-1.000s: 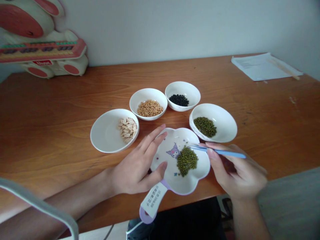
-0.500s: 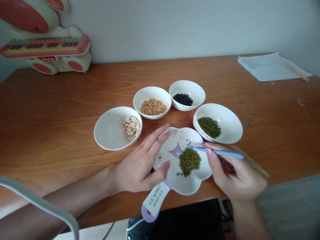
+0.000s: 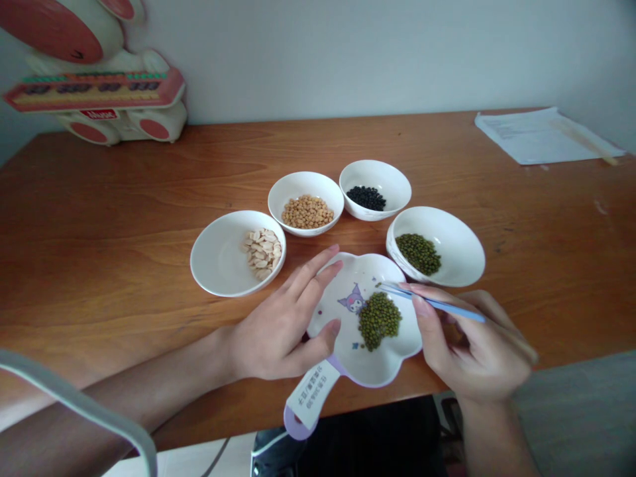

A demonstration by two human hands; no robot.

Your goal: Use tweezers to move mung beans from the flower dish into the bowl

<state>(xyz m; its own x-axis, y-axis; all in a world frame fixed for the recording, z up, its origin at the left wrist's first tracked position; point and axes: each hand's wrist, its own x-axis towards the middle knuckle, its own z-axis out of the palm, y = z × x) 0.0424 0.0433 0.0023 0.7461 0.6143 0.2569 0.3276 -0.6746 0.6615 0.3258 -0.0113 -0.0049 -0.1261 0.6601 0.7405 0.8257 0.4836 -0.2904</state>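
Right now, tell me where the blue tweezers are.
In the head view the blue tweezers are right of centre, held in the right hand. Their tips reach over the flower-shaped dish of green beans, just below the white bowl of green beans.

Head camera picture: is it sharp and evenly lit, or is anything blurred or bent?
Head view: soft, even light with faint shadows under the bowls; the flower-shaped dish and blue tweezers in the right hand look sharp; the table's far edge bows, wide-lens distortion; the pale curved object at the bottom left is blurred.
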